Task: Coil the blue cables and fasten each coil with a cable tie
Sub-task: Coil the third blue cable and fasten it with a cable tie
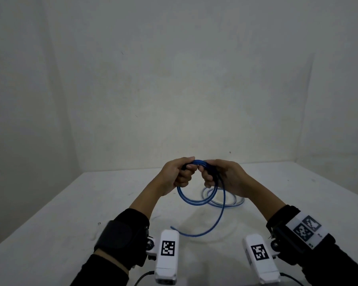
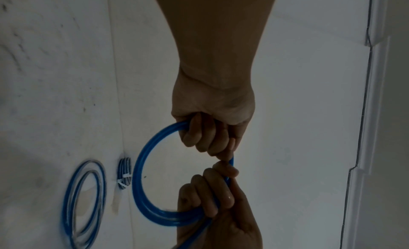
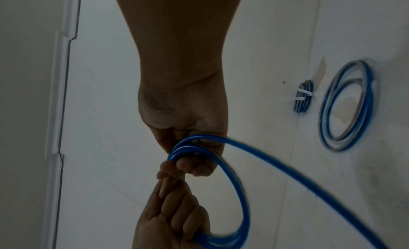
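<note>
Both hands are raised above the white table [image 1: 91,203] and hold one blue cable coil [image 1: 194,200] at its top. My left hand [image 1: 183,174] grips the left side of the loops, and my right hand [image 1: 210,176] grips the right side, knuckles almost touching. The loops hang below the fists [image 2: 141,174]. A loose tail [image 1: 207,231] swings down toward me from my right hand [image 3: 188,148]; its tip hangs just above the table. In the right wrist view the left hand [image 3: 172,217] holds the coil's [image 3: 241,200] far side.
A second, looser blue coil [image 1: 232,203] lies flat on the table behind the hands. Beside that coil [image 2: 84,200], a small tight blue coil [image 3: 303,97] bound with a white cable tie [image 3: 304,93] rests by the wall [image 1: 174,79].
</note>
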A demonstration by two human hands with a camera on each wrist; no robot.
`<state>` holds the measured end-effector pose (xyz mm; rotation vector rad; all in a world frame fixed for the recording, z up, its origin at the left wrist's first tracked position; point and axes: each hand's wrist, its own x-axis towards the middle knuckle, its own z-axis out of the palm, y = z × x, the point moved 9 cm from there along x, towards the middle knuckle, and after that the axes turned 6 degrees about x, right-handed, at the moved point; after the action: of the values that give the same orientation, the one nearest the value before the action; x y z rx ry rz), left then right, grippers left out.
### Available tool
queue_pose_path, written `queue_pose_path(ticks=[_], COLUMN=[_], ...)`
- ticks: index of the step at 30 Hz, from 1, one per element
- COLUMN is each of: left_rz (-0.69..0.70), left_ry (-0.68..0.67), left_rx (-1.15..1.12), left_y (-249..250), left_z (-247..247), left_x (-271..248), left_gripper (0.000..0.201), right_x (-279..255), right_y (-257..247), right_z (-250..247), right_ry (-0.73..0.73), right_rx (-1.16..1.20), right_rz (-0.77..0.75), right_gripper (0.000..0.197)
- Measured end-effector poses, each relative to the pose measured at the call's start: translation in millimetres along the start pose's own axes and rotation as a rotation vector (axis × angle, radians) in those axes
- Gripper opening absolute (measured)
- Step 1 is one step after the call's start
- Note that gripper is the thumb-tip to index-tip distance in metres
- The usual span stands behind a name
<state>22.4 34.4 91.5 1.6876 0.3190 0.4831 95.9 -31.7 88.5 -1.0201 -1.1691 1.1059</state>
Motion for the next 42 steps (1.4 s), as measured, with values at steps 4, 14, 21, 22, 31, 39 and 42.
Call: queue_pose_path(ticks=[4,14,21,22,31,39,42], left_rz=[-0.003,0.159,-0.328,-0.49,-0.222,0.136,0.172], left_ry=[-0.026,0.235,0.474,0.297,0.458,0.556,0.512], left_rx=[0.058,0.232,0.011,0.05,-0.466,-0.282,-0.255], left_y=[0,10,-69,-89,-94,-50,-45], left_z=[3,-17,-34,-15,11,-13,-13], left_x=[-1,6,-5,-10,4,-5,-2], left_gripper=[0.041,0.038,0.046,0.054,0.034,0.034,0.032], right_x=[-1,7,6,5,4,1,3], right_y=[3,1,-23,-25,-20,-3,4], right_z=[1,-15,-48,-50,-47,-52,-48], right_ry=[-0.011,0.189,0.408,0.41,0.369,0.347,0.313], right_rx=[0.026,-0.01,0.073,0.074,0.106,0.067,0.056], right_rz=[0.09,-0.017,-0.214,-0.231,-0.238,-0.112,-0.071], right_gripper=[0.037,0.039,0.04,0.04,0.04,0.04,0.04])
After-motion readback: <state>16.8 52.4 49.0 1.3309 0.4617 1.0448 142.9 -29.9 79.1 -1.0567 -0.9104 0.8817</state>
